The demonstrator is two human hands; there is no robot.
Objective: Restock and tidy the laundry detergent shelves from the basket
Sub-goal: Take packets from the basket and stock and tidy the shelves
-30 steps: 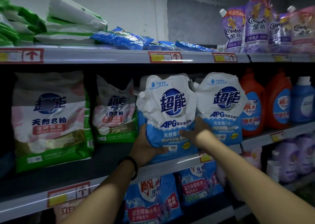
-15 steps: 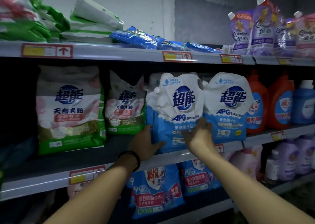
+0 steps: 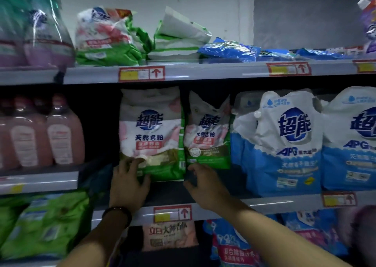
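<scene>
A large white-and-green powder bag [image 3: 151,136] stands upright on the middle shelf [image 3: 223,209]. Beside it on the right, and set further back, stands a smaller bag [image 3: 207,132] of the same kind. My left hand [image 3: 129,185] rests with spread fingers on the large bag's lower left corner. My right hand [image 3: 203,183] hovers with loosely bent fingers at that bag's lower right corner, just below the smaller bag; I cannot tell if it touches either. Two white-and-blue spout pouches [image 3: 284,142] stand upright to the right.
Pink bottles [image 3: 61,136] stand at the left of the middle shelf. The top shelf [image 3: 203,71] carries flat green, white and blue bags. Green bags [image 3: 46,226] and blue pouches [image 3: 236,246] fill the shelf below. A dark gap lies left of the large bag.
Both hands let go of the white-and-blue pouch and moved left to the green powder bags. The view swung left with them.
</scene>
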